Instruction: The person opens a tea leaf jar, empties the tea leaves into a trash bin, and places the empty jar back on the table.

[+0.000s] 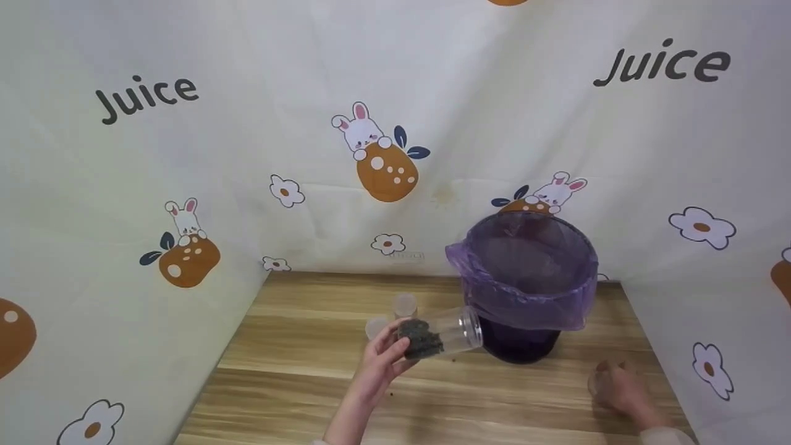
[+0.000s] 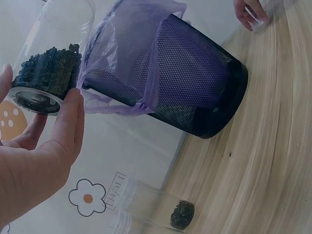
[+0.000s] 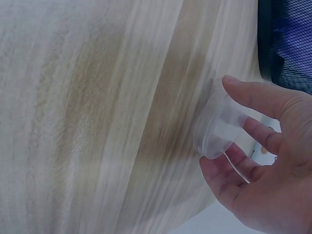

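My left hand [image 1: 378, 369] holds a clear plastic jar [image 1: 456, 329] by its base end, fingers and thumb around it. Dark green dried leaves [image 1: 419, 339] lie heaped at the bottom of the jar. Tipped over on its side, the jar points its mouth right, at the wire-mesh waste bin [image 1: 520, 343] with its purple bag [image 1: 525, 309]. Over at the right side of the table, my right hand [image 1: 627, 390] has its fingers curled round a translucent round lid [image 3: 210, 130], close over the wood.
Two more clear jars [image 2: 151, 199] stand behind the left hand, one with dark leaves at its bottom. A dark crumb [image 2: 230, 154] lies on the wooden table [image 1: 296, 334]. Printed cloth walls [image 1: 321, 235] enclose the back and sides.
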### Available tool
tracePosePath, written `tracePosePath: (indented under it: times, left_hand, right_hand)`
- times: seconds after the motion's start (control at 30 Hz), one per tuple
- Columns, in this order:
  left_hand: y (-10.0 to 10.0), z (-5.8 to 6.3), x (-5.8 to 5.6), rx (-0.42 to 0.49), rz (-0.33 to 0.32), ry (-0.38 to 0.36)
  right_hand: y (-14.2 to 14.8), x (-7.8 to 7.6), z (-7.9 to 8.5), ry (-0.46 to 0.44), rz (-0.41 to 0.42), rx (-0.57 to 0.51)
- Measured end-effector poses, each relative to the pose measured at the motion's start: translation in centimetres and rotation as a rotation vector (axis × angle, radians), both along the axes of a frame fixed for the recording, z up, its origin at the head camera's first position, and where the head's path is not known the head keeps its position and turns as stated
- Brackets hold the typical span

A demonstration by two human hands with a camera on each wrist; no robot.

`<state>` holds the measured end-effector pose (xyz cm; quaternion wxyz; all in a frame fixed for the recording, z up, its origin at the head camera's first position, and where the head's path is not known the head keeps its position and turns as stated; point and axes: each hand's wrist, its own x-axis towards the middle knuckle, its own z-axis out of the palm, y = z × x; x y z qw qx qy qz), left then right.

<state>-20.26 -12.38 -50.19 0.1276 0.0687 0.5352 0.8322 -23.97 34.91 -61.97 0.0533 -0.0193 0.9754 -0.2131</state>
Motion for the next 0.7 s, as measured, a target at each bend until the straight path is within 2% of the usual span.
tracePosePath:
  times: [0.5,0.7]
  left_hand:
    - [0.17,-0.21,-0.34,-0.002,0.016,-0.022]
    - [0.29,-0.40,-0.45,0.015,0.011,0.002]
  right_hand:
    - [0.06,-0.13,-0.45,-0.032,-0.019,0.040]
    - [0.28,-0.36,-0.30,-0.036,-0.011,0.036]
